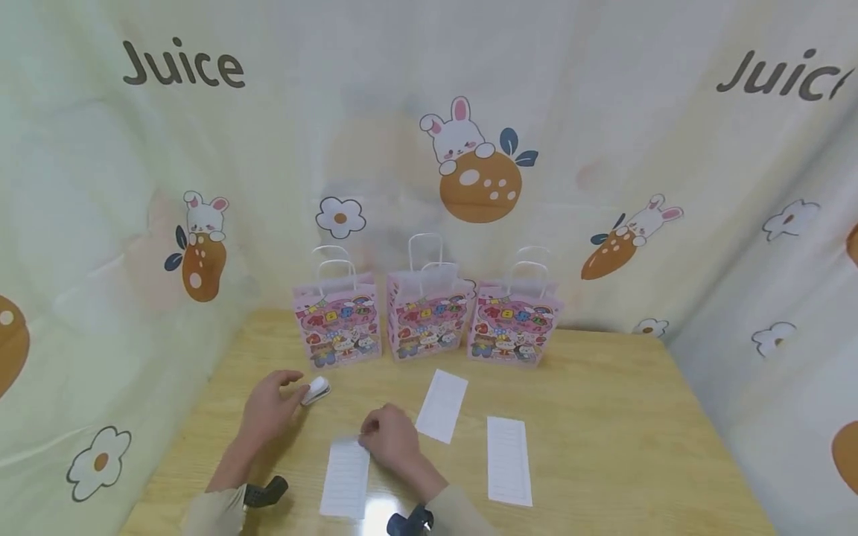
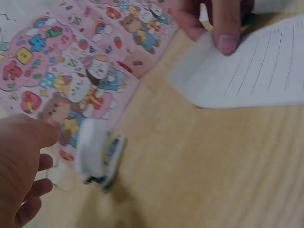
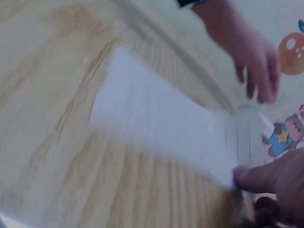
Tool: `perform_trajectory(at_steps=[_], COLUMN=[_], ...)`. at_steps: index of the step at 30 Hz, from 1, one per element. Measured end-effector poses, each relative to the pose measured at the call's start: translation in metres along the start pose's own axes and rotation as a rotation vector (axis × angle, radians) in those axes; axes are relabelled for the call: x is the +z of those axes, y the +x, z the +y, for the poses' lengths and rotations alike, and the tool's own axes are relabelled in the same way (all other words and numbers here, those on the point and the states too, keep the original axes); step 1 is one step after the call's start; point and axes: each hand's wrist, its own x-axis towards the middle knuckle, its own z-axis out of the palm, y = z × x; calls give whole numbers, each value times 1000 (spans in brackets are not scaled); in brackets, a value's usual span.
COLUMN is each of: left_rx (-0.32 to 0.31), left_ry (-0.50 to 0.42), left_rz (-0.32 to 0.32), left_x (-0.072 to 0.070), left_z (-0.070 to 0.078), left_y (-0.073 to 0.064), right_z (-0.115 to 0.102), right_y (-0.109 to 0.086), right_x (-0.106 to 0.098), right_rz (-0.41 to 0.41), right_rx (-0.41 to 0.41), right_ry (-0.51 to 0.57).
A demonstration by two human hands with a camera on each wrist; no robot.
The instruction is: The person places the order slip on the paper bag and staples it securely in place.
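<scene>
1. I have the right hand [image 1: 392, 435] pinching the white, lined rectangular paper sheet [image 1: 345, 480] at its far right corner, over the pale wooden table [image 1: 603, 417]; likely light, floppy, easily creased.
2. Left hand [image 1: 269, 406]: fingers loosely parted beside the small white stapler [image 1: 316, 389], probably rigid; I'd grip its sides.

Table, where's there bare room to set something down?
Widest: the right side, bordered by the right sheet, right bag and curtain. Smaller: between that sheet and that bag. Crowded: the left, where the left hand is by the stapler and the right hand pinches the left sheet; three bags line the back.
</scene>
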Motion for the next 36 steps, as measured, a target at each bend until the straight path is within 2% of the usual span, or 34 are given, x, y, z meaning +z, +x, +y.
perform_trajectory(at_steps=[2, 4, 9, 13, 16, 20, 22, 25, 30, 33, 36], left_rx=[12, 34, 52, 43, 78, 157, 189, 206, 166, 127, 104], left_ry=[-4, -10, -20, -49, -82, -106, -98, -76, -68, -96, -135], left_rz=[22, 39, 79, 106, 142, 217, 220, 165, -6, -104, -155], left_x=[-9, -17, -37, -48, -54, -63, -68, -74, -78, -79, -80], left_z=[3, 6, 16, 26, 37, 50, 55, 60, 66, 65, 59], left_y=[6, 12, 21, 32, 47, 70, 81, 97, 122, 129, 134], right_z=[2, 4, 5, -2, -9, -21, -28, -38, -54, -62, -70], right_y=[3, 5, 12, 25, 37, 56, 66, 82, 106, 116, 125], right_x=[-1, -4, -16, -40, -61, -86, -98, -111, -129, -136, -139], right_rz=[35, 32, -62, -120, -90, -22, 11, 86, 203, 226, 221], right_rx=[-18, -35, -139, -223, -276, -347, -381, -444, -490, -475, -441], right_ry=[-5, 3, 74, 52, 15, 3, 4, 23, 38, 22, 19])
